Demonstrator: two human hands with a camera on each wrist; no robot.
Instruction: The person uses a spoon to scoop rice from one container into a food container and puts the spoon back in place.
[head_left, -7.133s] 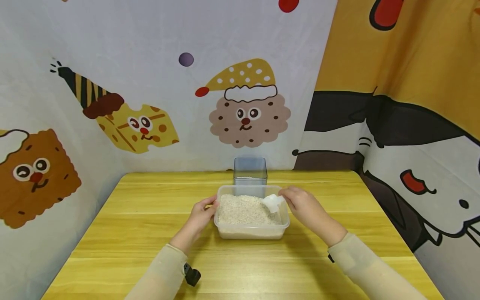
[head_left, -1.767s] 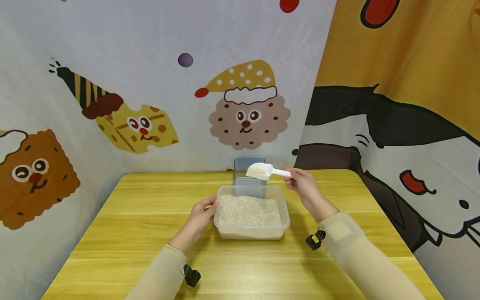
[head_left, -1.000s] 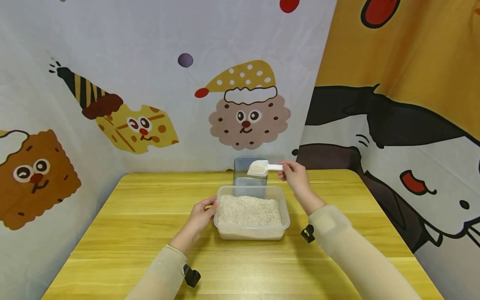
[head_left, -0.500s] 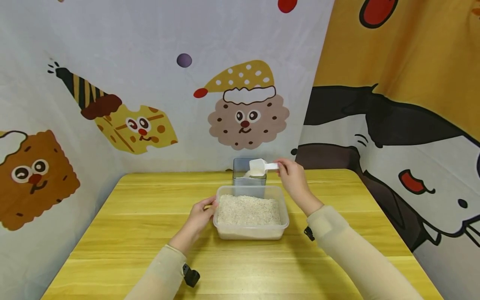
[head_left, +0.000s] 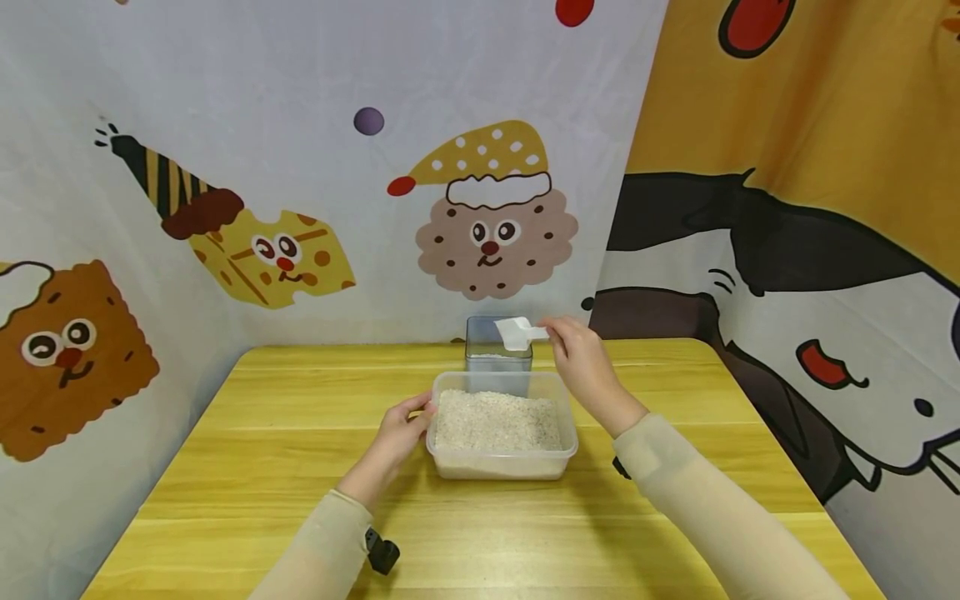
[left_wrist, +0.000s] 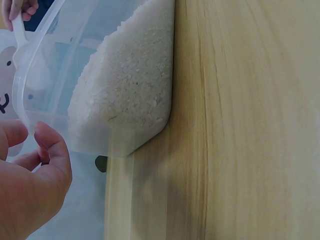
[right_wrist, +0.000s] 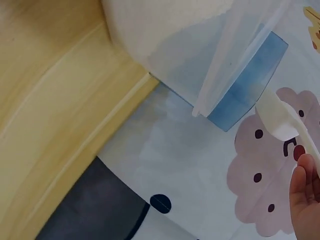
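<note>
My right hand (head_left: 587,360) holds a white scoop (head_left: 514,334) by its handle, tipped steeply over the bluish clear container (head_left: 480,364) at the back. In the right wrist view the scoop (right_wrist: 280,117) hangs at that container's mouth. A clear plastic tub (head_left: 498,465) in front of it holds a bed of rice (head_left: 495,421). My left hand (head_left: 396,437) pinches the tub's left rim between thumb and finger, as the left wrist view shows with the hand (left_wrist: 40,175) at the rim's corner. Some pale rice shows inside the back container.
Both containers stand on a yellow wooden table (head_left: 300,467), the tub directly before the bluish one. A cartoon-printed cloth (head_left: 315,167) hangs right behind the table's far edge and along both sides.
The right hand has lifted a scoopful of rice from the tub, carried it over the back container and tipped it; rice was sliding out half a second ago. The left hand has stayed put.
</note>
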